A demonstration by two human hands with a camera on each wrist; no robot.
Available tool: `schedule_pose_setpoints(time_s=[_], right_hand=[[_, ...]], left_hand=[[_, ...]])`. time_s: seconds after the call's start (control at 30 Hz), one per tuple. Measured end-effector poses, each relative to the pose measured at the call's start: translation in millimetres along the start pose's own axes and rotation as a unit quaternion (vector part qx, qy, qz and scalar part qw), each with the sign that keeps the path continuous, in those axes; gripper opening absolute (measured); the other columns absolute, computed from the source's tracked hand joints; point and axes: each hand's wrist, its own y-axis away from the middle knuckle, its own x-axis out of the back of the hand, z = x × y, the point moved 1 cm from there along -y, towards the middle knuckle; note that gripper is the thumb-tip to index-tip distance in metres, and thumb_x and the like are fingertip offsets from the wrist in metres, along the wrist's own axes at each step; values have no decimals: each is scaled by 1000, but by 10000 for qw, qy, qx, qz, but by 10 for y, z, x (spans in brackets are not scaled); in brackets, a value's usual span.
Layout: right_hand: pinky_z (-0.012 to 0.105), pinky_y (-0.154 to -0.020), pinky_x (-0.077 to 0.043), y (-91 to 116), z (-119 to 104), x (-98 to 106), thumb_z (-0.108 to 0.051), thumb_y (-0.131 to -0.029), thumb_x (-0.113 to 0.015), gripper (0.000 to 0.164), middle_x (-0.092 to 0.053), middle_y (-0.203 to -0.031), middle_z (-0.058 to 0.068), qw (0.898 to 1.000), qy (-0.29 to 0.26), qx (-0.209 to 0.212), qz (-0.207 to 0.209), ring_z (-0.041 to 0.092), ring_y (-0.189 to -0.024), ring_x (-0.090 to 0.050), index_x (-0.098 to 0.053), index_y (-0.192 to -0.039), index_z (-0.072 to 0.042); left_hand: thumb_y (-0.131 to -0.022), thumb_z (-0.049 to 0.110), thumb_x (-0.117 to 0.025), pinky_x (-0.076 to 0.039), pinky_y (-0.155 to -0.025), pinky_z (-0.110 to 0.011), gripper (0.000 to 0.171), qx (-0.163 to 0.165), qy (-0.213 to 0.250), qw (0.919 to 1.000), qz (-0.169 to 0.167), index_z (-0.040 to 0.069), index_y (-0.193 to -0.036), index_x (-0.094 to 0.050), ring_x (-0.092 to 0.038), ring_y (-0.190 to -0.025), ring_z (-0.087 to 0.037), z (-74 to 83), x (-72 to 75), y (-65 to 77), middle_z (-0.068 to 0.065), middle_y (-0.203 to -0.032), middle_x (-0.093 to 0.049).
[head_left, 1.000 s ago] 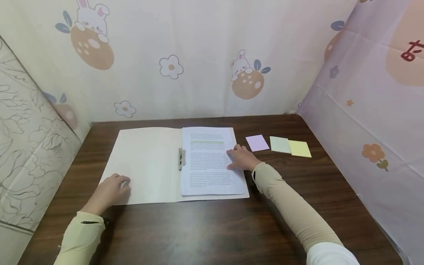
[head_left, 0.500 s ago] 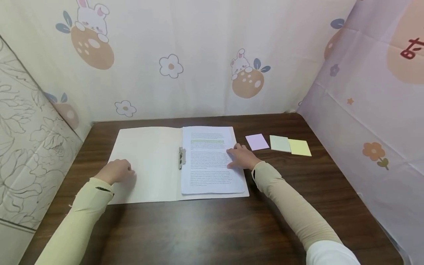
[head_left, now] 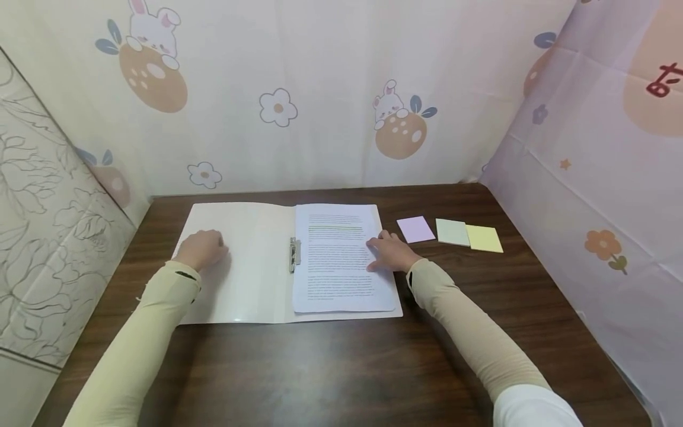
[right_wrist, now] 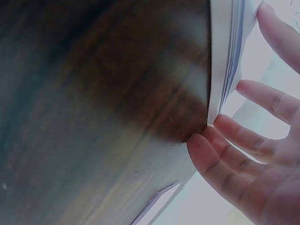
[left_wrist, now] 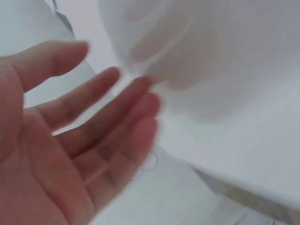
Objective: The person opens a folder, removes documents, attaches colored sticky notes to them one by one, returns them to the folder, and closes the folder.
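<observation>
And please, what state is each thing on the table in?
Folder: lying open.
Papers: lying on folder's right side, highlighted near top.
Metal clip: open or closed, cannot tell.
Purple note: flat, apart from the others.
Green note: flat, touching its right neighbour.
Yellow note: flat, touching the green one.

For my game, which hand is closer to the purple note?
Right. The right hand touches the papers, near the purple note; the left hand is farther, over the folder's left half.
</observation>
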Motion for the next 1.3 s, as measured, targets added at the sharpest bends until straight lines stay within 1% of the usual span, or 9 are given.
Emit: schedule_pose_setpoints(time_s=[0.1,0.17,0.27,0.47,0.67,0.8,0.93,1.17,1.3], right_hand=[[47,-95,-42,-25,13,-20,-33,-80,-79,71,-45,-136,21,10000,-3,7,-6,33,-112,-43,-51,-140,-9],[47,-96,-42,-55,19,-40,-33,-80,-79,70,-44,-137,21,10000,20,39,-7,33,-114,-43,-51,-141,-9],[47,-97,-42,-95,26,-68,-35,-80,-79,71,-44,-138,20,10000,61,45,-3,33,-115,-43,-51,-141,-10],[47,-97,-42,-100,42,-94,-35,-81,-79,71,-44,-137,19,10000,33,-62,-26,32,-114,-43,-51,-141,-11],[48,-98,-42,-62,40,-73,-34,-80,-79,71,-44,-137,20,10000,-13,-43,5,33,-116,-42,-51,-141,-10],[49,-100,-41,-54,35,-80,-34,-81,-78,71,-42,-139,21,10000,-55,-12,-26,35,-119,-42,-50,-141,-10],[51,-101,-40,-40,32,-95,-33,-80,-79,71,-42,-141,21,9999,-122,-73,-35,35,-121,-41,-50,-141,-11],[51,-99,-41,-20,48,-82,-34,-80,-79,72,-42,-140,21,10000,-64,-73,14,35,-119,-42,-50,-142,-11],[50,-98,-41,-11,57,-70,-34,-81,-78,71,-42,-139,20,9999,-56,-83,56,34,-117,-42,-50,-142,-12]], left_hand=[[-93,18,-54,-49,-86,-54,33,-376,209,9982,408,-8,-112,-62,-63,-98,-42,77,-41,-94,-28,-108,-66],[-93,17,-55,-47,-91,-55,34,-576,377,9962,528,-8,-114,-62,-61,-103,-43,131,-70,-142,-28,-110,-65],[-93,17,-56,-46,-94,-54,36,-762,665,9934,547,-8,-117,-61,-60,-106,-43,202,-126,-203,-29,-112,-64],[-94,22,-57,-42,-101,-55,42,-809,1177,9894,275,-5,-126,-56,-57,-115,-44,375,-245,-301,-29,-123,-60],[-94,25,-59,-43,-102,-54,45,-736,1386,9876,65,-3,-130,-55,-56,-118,-42,551,-331,-368,-28,-129,-58],[-93,25,-62,-42,-104,-53,47,-751,1449,9865,-121,-2,-131,-53,-55,-121,-42,666,-371,-381,-27,-131,-56],[-91,25,-65,-41,-105,-52,51,-792,1382,9869,-260,-1,-133,-52,-54,-123,-41,763,-417,-382,-26,-133,-56],[-87,27,-71,-41,-106,-50,59,-1040,1223,9866,-303,-2,-135,-52,-54,-124,-39,906,-522,-420,-24,-132,-59],[-84,29,-74,-41,-106,-50,62,-1145,1198,9856,-326,-2,-134,-53,-54,-123,-39,951,-557,-458,-24,-130,-60]])
